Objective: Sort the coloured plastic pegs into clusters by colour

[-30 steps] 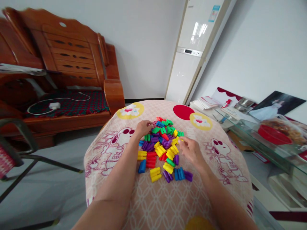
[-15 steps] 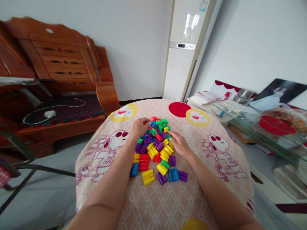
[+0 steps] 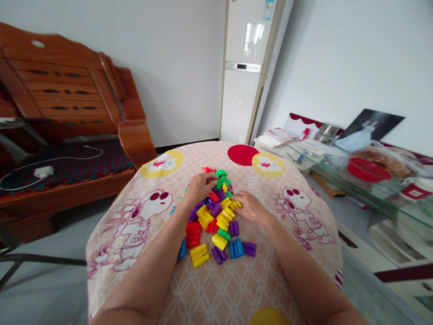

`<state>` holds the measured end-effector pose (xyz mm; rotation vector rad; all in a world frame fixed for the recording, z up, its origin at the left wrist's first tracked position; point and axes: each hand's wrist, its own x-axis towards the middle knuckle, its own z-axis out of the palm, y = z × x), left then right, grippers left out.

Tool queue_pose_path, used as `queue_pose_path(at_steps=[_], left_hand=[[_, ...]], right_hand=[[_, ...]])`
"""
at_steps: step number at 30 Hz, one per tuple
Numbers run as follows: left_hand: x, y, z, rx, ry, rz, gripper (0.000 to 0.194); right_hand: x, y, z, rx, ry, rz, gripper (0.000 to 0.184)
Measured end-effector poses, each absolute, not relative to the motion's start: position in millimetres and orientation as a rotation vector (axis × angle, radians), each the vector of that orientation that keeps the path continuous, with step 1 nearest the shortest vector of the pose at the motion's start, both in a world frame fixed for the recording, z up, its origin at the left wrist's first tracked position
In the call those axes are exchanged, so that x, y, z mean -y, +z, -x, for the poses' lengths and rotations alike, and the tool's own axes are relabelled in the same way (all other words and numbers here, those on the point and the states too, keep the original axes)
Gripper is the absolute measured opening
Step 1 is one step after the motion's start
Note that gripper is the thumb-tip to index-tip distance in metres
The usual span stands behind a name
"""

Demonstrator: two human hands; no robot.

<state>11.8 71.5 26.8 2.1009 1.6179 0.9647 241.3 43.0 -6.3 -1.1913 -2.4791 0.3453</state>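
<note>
Small plastic building blocks in red, yellow, green, blue and purple lie in a loose pile (image 3: 216,210) on the round table, many shaped like short tubes joined side by side. My left hand (image 3: 200,187) is over the pile's far left part, its fingers curled together beside green blocks (image 3: 221,177); what they hold, if anything, is hidden. At the pile's right edge, my right hand (image 3: 250,207) has its thumb and fingers closed around the end of a yellow block (image 3: 237,204). Several blocks, such as a blue one (image 3: 236,248), lie spread nearest me.
A patterned tablecloth (image 3: 209,293) covers the table. On the left stands a wooden bench (image 3: 67,99) with a white charger (image 3: 43,171). To the right, a glass-topped cabinet (image 3: 338,176) carries papers and a red bowl (image 3: 368,169). A tall white air conditioner (image 3: 240,104) stands behind.
My left hand has come in over the pile and covers some blocks. My right hand has drawn slightly nearer, with its fingers bent in at the yellow block. The view has turned slightly right.
</note>
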Motion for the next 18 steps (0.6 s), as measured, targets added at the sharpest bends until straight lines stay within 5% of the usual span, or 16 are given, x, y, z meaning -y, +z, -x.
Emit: queue_pose_path(at_steps=[9, 18], left_hand=[[-75.7, 14.5, -10.7, -1.672, 0.846, -2.165, 0.03], [-77.4, 24.5, 5.4, -1.43, 0.923, -2.0, 0.037]], right_hand=[[-63.5, -13.7, -263.6, 1.878, 0.723, 1.355, 0.038], [-70.9, -3.2, -300.4, 1.91, 0.061, 1.682, 0.053]])
